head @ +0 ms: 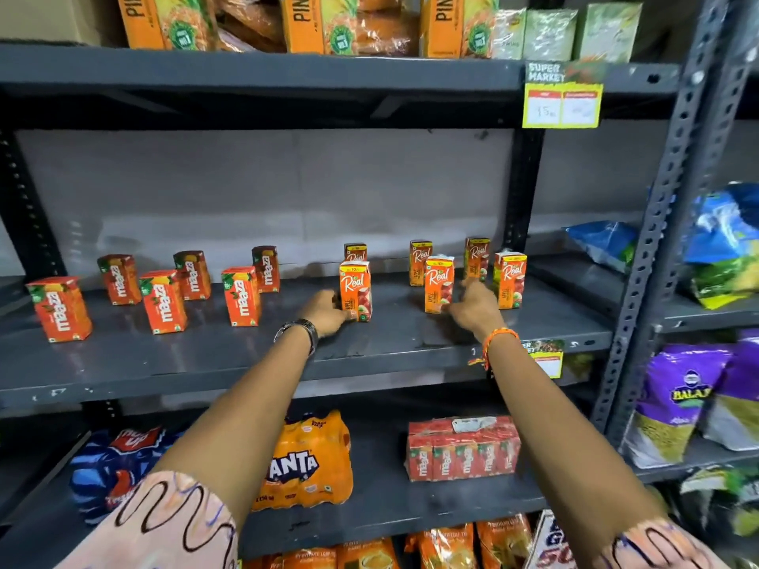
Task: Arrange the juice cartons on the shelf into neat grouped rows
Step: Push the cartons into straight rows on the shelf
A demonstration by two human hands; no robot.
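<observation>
Going left to right along the middle shelf [205, 363]: six Maaza cartons [242, 296] stand scattered on the left half, orange-red with "maaza" running sideways up the face, loosely staggered front and back with gaps between them. Right of them are six Real cartons [512, 280], orange with "Real" in white script and what looks like "APPLE" printed sideways low down, three at the back and three further forward. These look like small single-serve juice boxes, so I'd guess light, fairly stiff card, a bit slick on the coating, easy to tip if you nudge them high up. Best bet is pinching low across the two narrow sides, or just sliding them by the base. The left hand [326, 312] is curled around the bottom of the front-left Real carton [355, 290], fingers touching its lower edge, so it seems to have hold of it. The right hand [472, 308] sits at the base of the middle front Real carton [438, 284], touching it, but I can't tell if it's properly gripping or just pushing. Other readable stuff: a yellow "SUPER MARKET" price tag [562, 94] up top, a Fanta pack [304, 462] and a shrink-wrapped Maaza multipack [462, 449] below, Balaji bags [681, 404] at right.
</observation>
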